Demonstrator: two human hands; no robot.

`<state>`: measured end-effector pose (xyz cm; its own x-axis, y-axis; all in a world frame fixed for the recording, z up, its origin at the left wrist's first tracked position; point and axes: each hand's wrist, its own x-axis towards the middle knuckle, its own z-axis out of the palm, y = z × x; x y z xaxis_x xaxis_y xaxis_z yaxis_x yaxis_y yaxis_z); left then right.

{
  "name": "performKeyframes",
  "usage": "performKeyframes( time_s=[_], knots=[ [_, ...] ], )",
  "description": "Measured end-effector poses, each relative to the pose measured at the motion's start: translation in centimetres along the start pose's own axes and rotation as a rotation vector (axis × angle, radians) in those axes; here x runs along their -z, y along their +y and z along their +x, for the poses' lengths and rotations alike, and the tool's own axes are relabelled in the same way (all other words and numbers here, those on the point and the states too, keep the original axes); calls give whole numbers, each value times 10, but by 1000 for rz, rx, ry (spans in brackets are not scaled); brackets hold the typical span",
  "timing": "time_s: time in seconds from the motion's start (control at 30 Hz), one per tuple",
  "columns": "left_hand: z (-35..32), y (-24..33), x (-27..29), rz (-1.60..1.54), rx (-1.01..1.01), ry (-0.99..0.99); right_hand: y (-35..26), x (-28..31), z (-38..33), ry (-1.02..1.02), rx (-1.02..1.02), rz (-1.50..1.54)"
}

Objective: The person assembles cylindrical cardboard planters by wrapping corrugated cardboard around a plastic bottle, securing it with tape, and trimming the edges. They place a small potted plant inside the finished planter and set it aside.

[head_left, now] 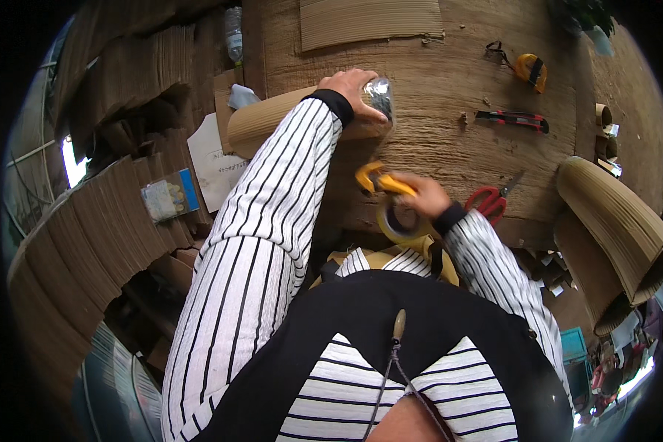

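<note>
A corrugated cardboard tube (261, 123) lies across the left part of the wooden table, partly covered by my left arm. My left hand (352, 92) is curled over its right end, thumb toward me and fingers on the far side. From that end pokes a shiny, clear-wrapped bundle (379, 98) with something dark inside. Close to the table's near edge, my right hand (426, 196) grips a yellow tape dispenser (394, 184). A roll of tape (399, 221) hangs below its handle, slightly blurred.
Red-handled scissors (488, 205), a box cutter (514, 120) and a tape measure (530, 71) lie to the right on the table (435, 140). Rolled cardboard (615, 221) stands at the right edge. Stacked cardboard sheets (74, 228) fill the left. A flat corrugated sheet (368, 22) lies at the far side.
</note>
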<state>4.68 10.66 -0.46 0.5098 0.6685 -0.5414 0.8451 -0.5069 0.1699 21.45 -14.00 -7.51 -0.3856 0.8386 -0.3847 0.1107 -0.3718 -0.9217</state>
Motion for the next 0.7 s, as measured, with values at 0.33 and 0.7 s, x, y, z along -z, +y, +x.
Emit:
performKeyframes(
  time_s=[0.33,0.7],
  knots=[
    [-115,10,-91,-151,-85,493,-73,18,0,-319,-137,-410],
    [-185,29,-132,-213,192,423,-206,38,66,-209,82,-1005]
  ],
)
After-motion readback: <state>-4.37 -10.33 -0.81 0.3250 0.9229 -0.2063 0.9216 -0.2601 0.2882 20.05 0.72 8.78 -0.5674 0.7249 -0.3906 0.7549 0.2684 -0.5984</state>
